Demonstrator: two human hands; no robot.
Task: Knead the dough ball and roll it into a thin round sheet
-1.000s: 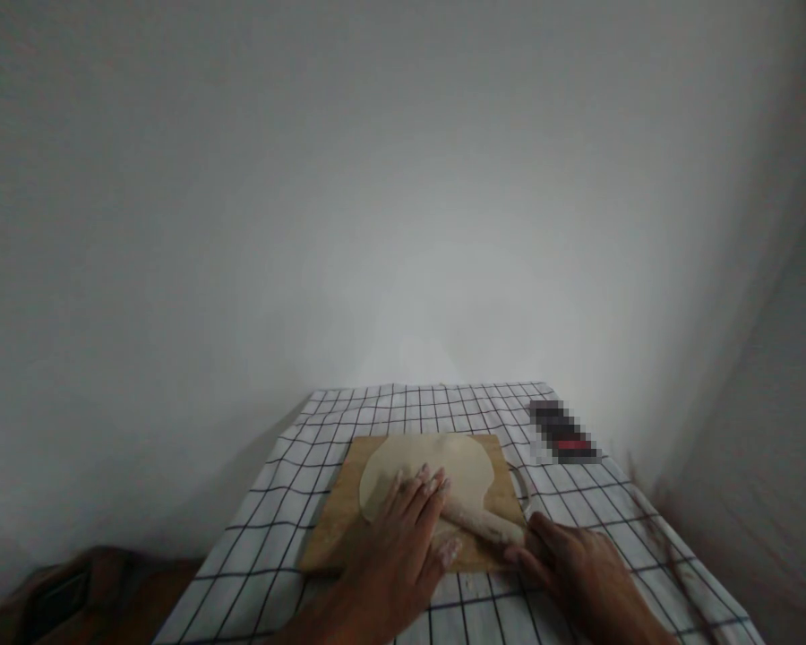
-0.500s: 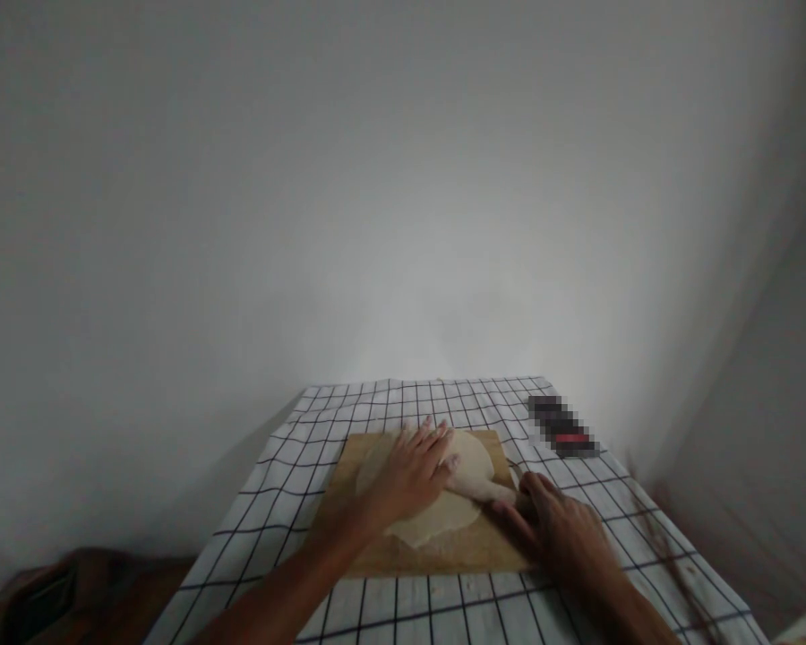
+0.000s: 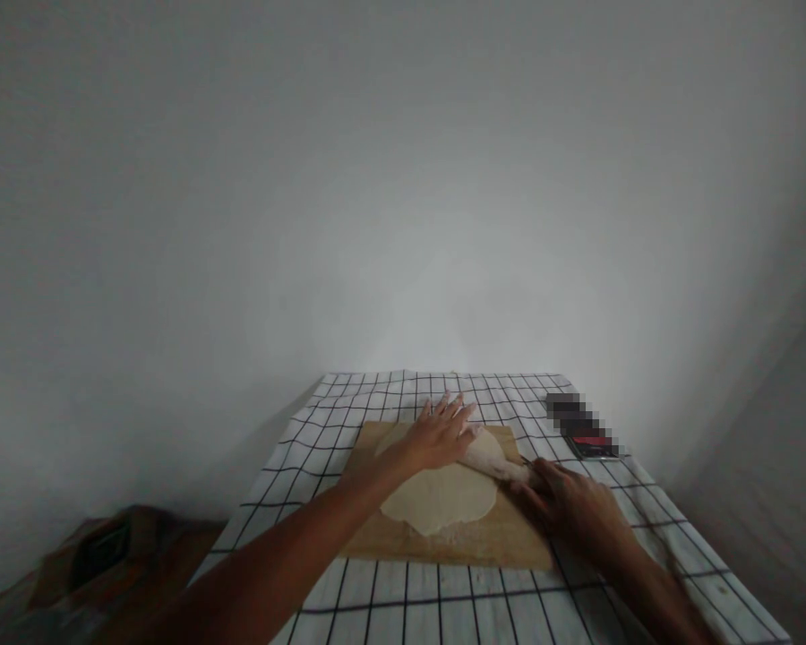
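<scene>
A flattened, pale sheet of dough (image 3: 436,502) with a wavy edge lies on a wooden board (image 3: 390,545). Across its far right part lies a floury rolling pin (image 3: 489,461), set at a slant. My left hand (image 3: 438,437) rests flat on top of the pin's far end, fingers stretched out and spread, and covers that end. The near right handle of the pin is inside my right hand (image 3: 568,503), whose fingers are wrapped round it beside the board's right edge. Flour dusts my left fingertips.
A white tablecloth with dark grid lines (image 3: 430,605) covers the table. A dark, pixelated flat item with a red patch (image 3: 591,441) lies at the right edge. Down at the left stands a brown box (image 3: 141,533). A pale wall (image 3: 403,224) rises behind the table.
Both hands and the rolling pin have moved away from me over the dough. My left fingers have spread wider, and more of the dough's near part shows. The camera view has shifted slightly.
</scene>
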